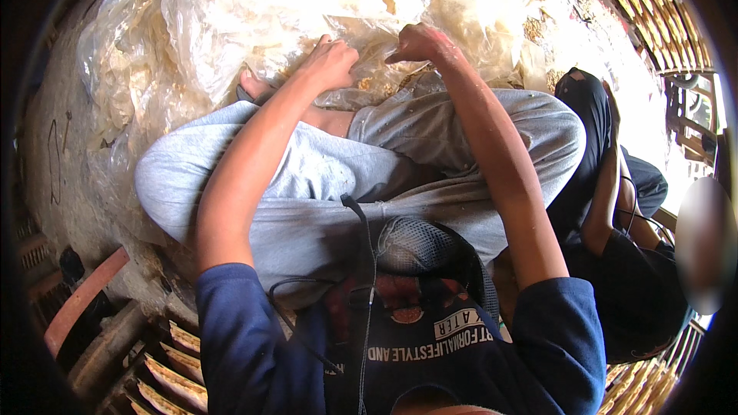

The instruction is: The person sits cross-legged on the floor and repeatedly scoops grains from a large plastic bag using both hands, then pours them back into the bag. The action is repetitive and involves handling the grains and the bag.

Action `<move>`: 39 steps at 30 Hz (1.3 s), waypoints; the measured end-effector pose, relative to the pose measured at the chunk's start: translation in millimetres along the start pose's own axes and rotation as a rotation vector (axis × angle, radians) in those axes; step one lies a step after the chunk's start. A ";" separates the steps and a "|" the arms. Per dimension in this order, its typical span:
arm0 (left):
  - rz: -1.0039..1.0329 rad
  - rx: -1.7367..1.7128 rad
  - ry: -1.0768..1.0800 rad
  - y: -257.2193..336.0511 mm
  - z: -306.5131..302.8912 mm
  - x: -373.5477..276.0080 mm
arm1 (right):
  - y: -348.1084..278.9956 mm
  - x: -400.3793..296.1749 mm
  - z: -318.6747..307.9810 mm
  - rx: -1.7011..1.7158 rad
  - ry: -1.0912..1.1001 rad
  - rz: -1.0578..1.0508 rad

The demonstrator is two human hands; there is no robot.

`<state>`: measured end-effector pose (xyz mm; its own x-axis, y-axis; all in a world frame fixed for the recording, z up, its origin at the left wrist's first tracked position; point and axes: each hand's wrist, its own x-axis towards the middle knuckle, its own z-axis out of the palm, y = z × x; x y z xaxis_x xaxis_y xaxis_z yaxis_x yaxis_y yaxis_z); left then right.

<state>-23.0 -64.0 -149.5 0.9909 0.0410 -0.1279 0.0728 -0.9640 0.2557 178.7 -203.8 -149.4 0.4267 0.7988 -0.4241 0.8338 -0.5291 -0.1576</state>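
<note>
A large heap of crumpled clear plastic sheeting (pixel 202 34), dusted with tan bits, lies before my crossed legs. My left hand (pixel 334 63) is over the plastic near my bare foot, its fingers curled; whether they pinch the film is not clear. To its right, my right hand (pixel 418 45) is bent at the wrist with fingers pointing down and left at the sheeting, and its grip is hidden too. A gap with wrinkled, brownish film shows between both hands. Pale specks cling to my right forearm.
At the right, a person in dark clothes (pixel 628 276) sits close beside my right knee. Slatted bamboo (pixel 657 17) stands at the upper right, with more slats at the lower left. A reddish curved strip (pixel 86 300) lies at the left. Cords hang over my lap.
</note>
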 end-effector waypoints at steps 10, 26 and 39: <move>-0.016 0.031 -0.031 0.5 -0.9 1.5 | 16.3 -10.0 1.6 -0.067 0.194 0.164; -0.082 -0.140 -0.024 -2.5 -18.3 1.8 | 35.7 -1.0 8.9 0.036 0.329 0.263; -0.174 -0.183 -0.212 -7.1 -42.1 -2.5 | 22.1 -5.6 -1.0 0.079 0.341 0.259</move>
<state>-21.3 -46.2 -110.6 0.9179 0.1269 -0.3761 0.2771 -0.8832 0.3783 195.1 -219.7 -149.5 0.7209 0.6784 -0.1417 0.6601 -0.7344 -0.1579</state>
